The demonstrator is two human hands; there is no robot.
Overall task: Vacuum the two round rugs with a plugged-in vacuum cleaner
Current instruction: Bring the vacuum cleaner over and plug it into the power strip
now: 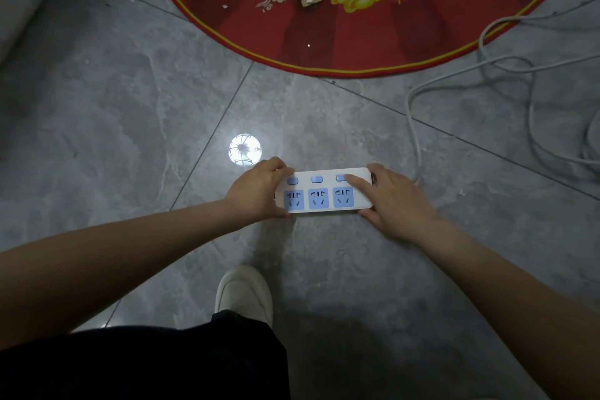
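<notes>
Power strip (324, 190): white, three blue sockets, over grey floor (130, 107).
Left hand (259, 188): grips its left end.
Right hand (394, 200): grips its right end, finger on a switch.
Rug (357, 26): red, beyond the strip.

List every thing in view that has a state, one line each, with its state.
Power strip: held at both ends, three sockets unused.
Left hand: grips the strip's left end.
Right hand: grips the right end, a finger on the rightmost switch.
Round rug: flat, littered with white scraps.
White cord: looped loosely on the floor.
</notes>
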